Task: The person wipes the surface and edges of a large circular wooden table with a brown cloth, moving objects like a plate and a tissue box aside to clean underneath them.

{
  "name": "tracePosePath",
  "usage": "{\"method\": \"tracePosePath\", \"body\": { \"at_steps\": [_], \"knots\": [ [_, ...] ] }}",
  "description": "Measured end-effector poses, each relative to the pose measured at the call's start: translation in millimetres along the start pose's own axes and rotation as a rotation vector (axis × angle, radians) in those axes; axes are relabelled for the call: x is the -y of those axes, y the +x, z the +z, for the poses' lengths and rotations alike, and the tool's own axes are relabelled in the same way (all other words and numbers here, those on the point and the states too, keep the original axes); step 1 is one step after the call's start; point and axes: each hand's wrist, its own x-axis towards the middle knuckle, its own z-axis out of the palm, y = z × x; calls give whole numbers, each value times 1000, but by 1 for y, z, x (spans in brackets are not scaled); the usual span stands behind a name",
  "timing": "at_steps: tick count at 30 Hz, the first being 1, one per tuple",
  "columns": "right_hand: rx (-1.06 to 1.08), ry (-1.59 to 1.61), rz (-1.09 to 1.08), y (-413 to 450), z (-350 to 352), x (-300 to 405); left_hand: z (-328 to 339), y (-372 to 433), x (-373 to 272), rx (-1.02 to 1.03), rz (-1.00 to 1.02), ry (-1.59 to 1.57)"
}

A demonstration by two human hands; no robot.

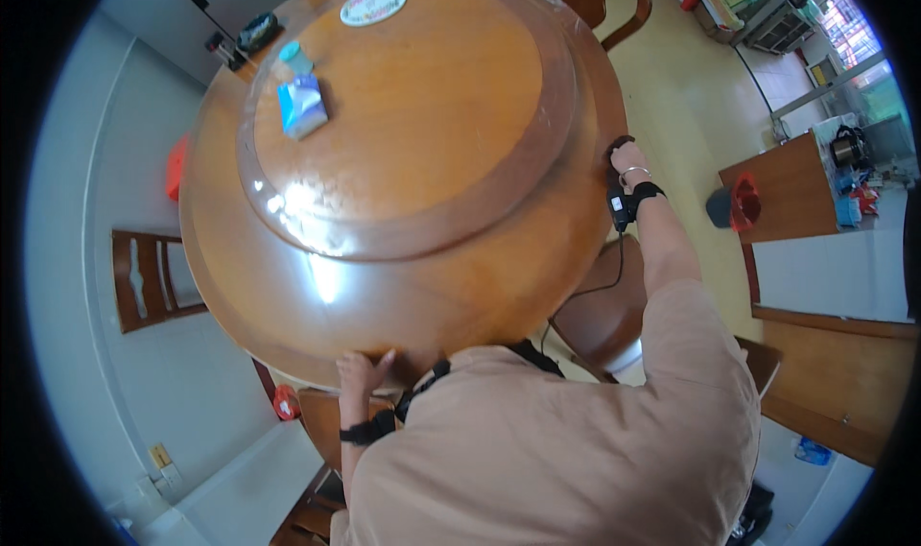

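Note:
A round wooden table (432, 294) carries a raised round turntable (403, 114) under a clear cover. My left hand (363, 373) rests on the table's near edge, its thumb apart and nothing seen in it. At the table's right edge is my right hand (628, 156), its fingers bent beside a dark thing that I cannot make out; a black device is strapped at that wrist. A blue and white soft pack (302, 107) lies on the turntable's left part, beside a small container with a teal lid (291, 51). Farther back lies an oval patterned mat (373, 5).
Wooden chairs stand around the table, one (601, 308) under my right arm and one (608, 2) at the back right. A dark round thing (257, 31) is at the far left edge. On the right are a lined bin (745, 202) and a counter (784, 186) with kitchen things.

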Motion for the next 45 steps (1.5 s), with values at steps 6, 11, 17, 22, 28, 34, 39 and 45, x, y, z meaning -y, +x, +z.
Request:
{"method": "tracePosePath", "body": {
  "at_steps": [6, 11, 17, 22, 28, 34, 39, 45],
  "knots": [
    [-66, 18, 71, -89, 28, -13, -10, -21, -9, -187, 100, -58],
    [-62, 130, 101, -169, 53, -1, -16, -49, 8, -149, 187, -214],
    [-99, 144, 161, -249, 95, 13, -2, -64, 59, -247, 433, -449],
    [-55, 308, 225, -328, 132, 41, 18, -85, 103, -289, 462, -616],
    [-39, 523, 281, -385, 200, 71, 37, -119, 141, -316, 363, -659],
    [603, 1230, 258, -447, 229, 132, 68, -155, 170, -319, 218, -746],
    [664, 1266, 372, -491, 278, 204, 91, -177, 197, -352, 152, -789],
    [895, 1297, 480, -542, 260, 266, 102, -198, 207, -365, 63, -794]
  ]
}}
